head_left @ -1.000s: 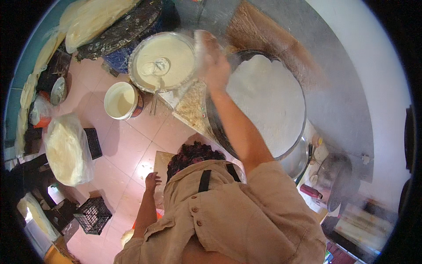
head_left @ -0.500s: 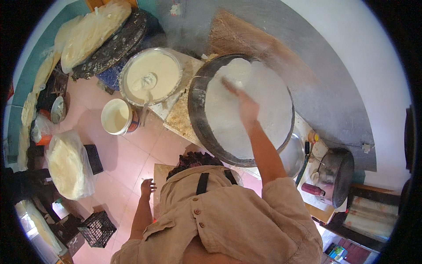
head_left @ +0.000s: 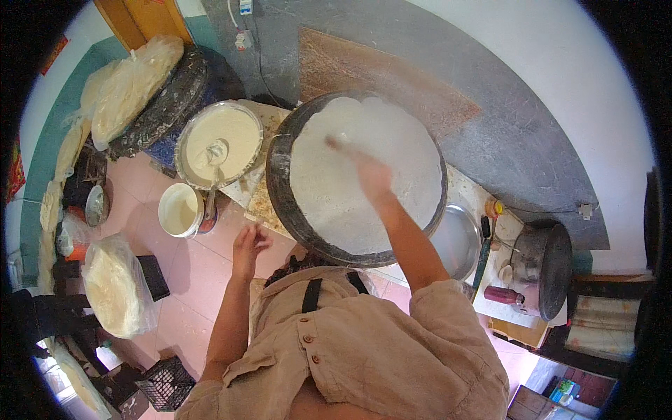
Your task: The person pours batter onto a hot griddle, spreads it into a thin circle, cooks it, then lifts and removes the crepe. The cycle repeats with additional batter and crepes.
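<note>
A wide pale sheet of batter [head_left: 329,203] covers most of a round black griddle [head_left: 280,168]. My right hand [head_left: 373,175] reaches over the sheet, closed on a short brown spreader [head_left: 333,143] at its surface. Motion smears both hand and tool, so the tool's exact shape is unclear. Off the griddle's near left side, my left hand [head_left: 250,245] is raised in the air, its fingers loosely bent and apart, with nothing seen in it. Left of the griddle stands a basin [head_left: 180,155] of creamy batter [head_left: 234,129], and a ladle [head_left: 218,149] rests in it.
A white bucket [head_left: 165,210] stands on the floor below the basin. Bagged pale flat sheets [head_left: 117,287] lie at left, above a black crate [head_left: 166,385]. Right of the griddle are a metal pan [head_left: 458,241], a dark red bottle [head_left: 502,295] and a large dark pot [head_left: 554,269].
My left hand has risen from beside my body toward the griddle's near left. The right hand still works over the sheet with the spreader. The whole view has shifted slightly.
</note>
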Demonstrator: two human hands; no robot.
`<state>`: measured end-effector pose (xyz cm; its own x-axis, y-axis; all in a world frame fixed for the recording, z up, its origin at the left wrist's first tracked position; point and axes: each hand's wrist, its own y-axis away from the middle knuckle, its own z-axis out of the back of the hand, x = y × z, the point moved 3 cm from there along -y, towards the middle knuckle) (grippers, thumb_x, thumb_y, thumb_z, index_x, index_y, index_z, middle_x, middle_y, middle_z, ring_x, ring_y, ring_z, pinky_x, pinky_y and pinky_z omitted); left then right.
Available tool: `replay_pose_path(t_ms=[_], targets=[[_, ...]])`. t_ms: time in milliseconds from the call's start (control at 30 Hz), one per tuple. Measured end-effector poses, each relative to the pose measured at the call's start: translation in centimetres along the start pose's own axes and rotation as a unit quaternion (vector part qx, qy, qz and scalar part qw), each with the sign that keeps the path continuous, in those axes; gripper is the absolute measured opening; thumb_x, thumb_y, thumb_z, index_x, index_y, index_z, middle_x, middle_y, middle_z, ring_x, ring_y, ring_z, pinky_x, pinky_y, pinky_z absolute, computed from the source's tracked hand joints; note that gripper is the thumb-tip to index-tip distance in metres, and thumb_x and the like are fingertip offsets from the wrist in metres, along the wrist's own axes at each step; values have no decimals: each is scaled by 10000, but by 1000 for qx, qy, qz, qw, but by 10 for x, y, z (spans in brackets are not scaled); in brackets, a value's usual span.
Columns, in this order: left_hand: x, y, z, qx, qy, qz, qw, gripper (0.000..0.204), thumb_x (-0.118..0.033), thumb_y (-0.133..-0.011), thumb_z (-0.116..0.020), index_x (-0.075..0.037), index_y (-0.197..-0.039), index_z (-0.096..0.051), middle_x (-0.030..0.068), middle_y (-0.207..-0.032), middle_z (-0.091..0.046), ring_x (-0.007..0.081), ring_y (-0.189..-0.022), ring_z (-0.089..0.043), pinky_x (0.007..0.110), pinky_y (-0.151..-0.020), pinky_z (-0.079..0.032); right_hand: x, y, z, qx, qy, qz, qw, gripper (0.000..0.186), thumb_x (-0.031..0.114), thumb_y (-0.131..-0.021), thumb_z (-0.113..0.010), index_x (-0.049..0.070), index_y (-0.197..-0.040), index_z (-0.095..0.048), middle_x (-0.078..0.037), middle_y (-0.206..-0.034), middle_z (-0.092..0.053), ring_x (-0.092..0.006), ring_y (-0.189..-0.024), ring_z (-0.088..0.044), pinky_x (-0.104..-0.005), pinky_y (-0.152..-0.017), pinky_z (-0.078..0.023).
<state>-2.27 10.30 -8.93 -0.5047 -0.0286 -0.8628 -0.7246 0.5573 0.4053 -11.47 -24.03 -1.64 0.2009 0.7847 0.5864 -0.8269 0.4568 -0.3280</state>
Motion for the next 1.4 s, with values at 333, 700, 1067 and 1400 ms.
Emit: replay_pose_path(t_ms=[333, 700, 1067, 1400], targets=[[-69, 5, -111, 108, -4, -98, 989, 324, -305, -1008, -437, -50, -1163, -563, 17, -881, -587, 147, -806, -607, 298, -752, -490, -31, 85, 57, -61, 143, 69, 985, 330, 62, -832, -501, 144, -1126, -626, -104, -1063, -674, -259, -939, -663, -358, -759, -546], [-19, 47, -139, 103, -16, -41, 994, 364, -345, -1007, -432, -48, -1188, -541, 20, -858, -571, 159, -794, -601, 329, -759, -492, -100, 131, 80, -97, 185, 70, 975, 314, 71, -846, -511, 118, -1142, -603, -105, -1096, -668, -263, -948, -669, -351, -763, -558], [3, 69, -137, 84, -6, -27, 996, 354, -323, -988, -476, -63, -1220, -541, 13, -878, -578, 162, -800, -611, 331, -761, -490, -132, 70, 104, -180, -106, -180, 961, 304, 124, -761, -710, 30, -1045, -653, -182, -907, -681, -321, -818, -668, -362, -720, -512], [13, 85, -132, 70, 0, -16, 997, 322, -301, -991, -477, -69, -1195, -566, 16, -895, -588, 157, -817, -617, 327, -765, -500, -212, 35, 53, -180, -143, -281, 932, 247, 114, -699, -783, 4, -906, -706, -59, -761, -682, -178, -637, -605, -329, -627, -488]])
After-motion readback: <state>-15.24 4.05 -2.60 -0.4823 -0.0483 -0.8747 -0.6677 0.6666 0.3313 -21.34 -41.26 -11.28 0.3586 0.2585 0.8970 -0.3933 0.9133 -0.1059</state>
